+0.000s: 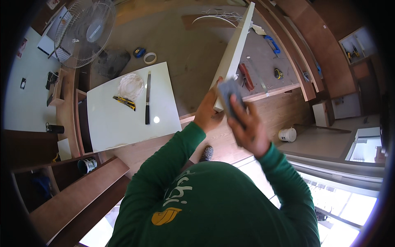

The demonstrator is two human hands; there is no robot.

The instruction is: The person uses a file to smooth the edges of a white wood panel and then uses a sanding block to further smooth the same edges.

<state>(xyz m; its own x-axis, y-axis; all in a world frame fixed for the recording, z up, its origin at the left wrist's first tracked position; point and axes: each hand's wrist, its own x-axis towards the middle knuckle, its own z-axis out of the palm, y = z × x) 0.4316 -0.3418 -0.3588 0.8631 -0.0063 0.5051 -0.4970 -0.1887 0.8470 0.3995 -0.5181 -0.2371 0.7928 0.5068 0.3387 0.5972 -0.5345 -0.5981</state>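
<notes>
My left hand [209, 112] is wrapped round the near end of a long, narrow white board [232, 55], which slants away and up to the far right. In my right hand [250, 131] is a grey sanding block [230, 92], slightly blurred, pressed close against the board's right side near its end; whether it touches cannot be made out. To the left, a white panel [164, 86] bears a long flat file [148, 92] with a black handle, a yellow-and-black utility knife [124, 103] and a crumpled whitish round bundle [131, 85].
Beyond the panel are a standing fan [88, 33], a blue tape measure [139, 52] and a tape roll [150, 58]. Right of the board lie a reddish tool [246, 77], a blue-handled saw [272, 44] and a yellow-black tape measure [278, 73]. A white bucket [287, 134] stands nearer.
</notes>
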